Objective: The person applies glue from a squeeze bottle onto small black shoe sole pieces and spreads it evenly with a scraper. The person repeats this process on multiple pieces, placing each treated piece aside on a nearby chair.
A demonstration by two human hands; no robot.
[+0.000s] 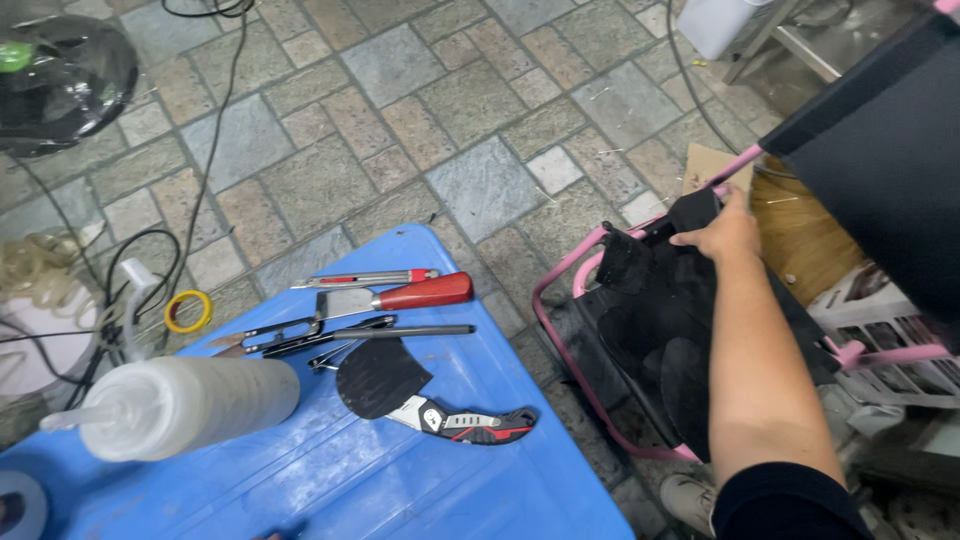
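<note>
My right hand reaches out over a pink-rimmed crate and grips a black flat piece at its far side. Several more black cut pieces are stacked inside the crate. My left hand is out of view. On the blue plastic table to the left lie a black rounded cut piece, a black and red folding knife, scissors, a red-handled scraper and a slim red and grey utility cutter.
A translucent squeeze bottle lies on the table's left side. A yellow tape ring and black cables lie on the stone-tile floor. A black panel stands at the right, a white basket below it.
</note>
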